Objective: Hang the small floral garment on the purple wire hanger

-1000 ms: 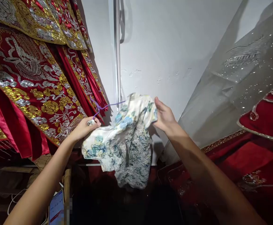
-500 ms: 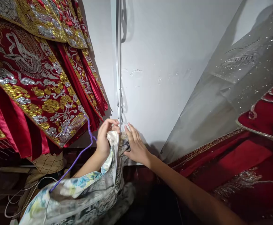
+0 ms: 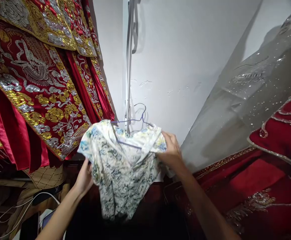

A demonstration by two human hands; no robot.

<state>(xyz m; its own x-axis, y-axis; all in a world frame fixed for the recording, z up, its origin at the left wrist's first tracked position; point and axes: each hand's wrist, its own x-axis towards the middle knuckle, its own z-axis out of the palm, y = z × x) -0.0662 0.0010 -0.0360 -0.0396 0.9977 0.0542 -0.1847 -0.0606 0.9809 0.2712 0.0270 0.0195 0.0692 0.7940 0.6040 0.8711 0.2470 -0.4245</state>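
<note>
A white floral blouse point(image 3: 125, 166) with blue, yellow and grey print hangs spread out in front of me on a purple wire hanger point(image 3: 142, 119). The hanger's hook rises above the collar, beside a metal rail. My right hand point(image 3: 171, 150) grips the blouse's right-side sleeve, its fingers curled round the edge. Under the left-side sleeve, my left hand point(image 3: 84, 178) holds the cloth at the side; the blouse hides part of its fingers.
Red gowns with gold and silver embroidery point(image 3: 40, 90) hang at left. A clear garment cover point(image 3: 220, 110) and red beaded cloth point(image 3: 260, 173) fill the right. Below left lie a white cable point(image 3: 25, 203) and a dark phone-like slab point(image 3: 29, 226). A metal rail point(image 3: 129, 66) runs along the white wall.
The blouse has swung from bunched and sideways to spread out facing me, with the hanger inside it. My hands have moved apart, the left one down and left, the right one rightward.
</note>
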